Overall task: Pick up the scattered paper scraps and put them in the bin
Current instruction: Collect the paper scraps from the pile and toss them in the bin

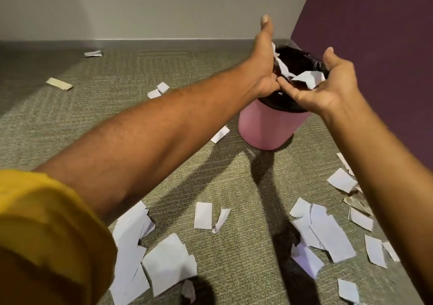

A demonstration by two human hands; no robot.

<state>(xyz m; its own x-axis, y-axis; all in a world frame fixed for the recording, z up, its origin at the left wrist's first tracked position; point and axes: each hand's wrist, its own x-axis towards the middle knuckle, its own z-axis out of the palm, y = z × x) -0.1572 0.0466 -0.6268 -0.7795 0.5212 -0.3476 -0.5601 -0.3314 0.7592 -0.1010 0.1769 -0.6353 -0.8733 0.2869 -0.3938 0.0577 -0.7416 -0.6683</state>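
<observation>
Right hand (328, 91): palm up, fingers spread wide, white torn paper scrap (307, 78) at its fingertips. Left hand (263, 67): thumb extended, finger closure cannot be determined. Pink cylindrical plastic bin (269, 126) stands directly below both hands.

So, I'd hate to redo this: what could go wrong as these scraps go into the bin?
The white scraps lie between the left hand and right hand, near the rim of the pink bin, so some may drop outside onto the carpet. The bin looks light; a knock from either hand might tip it.
</observation>
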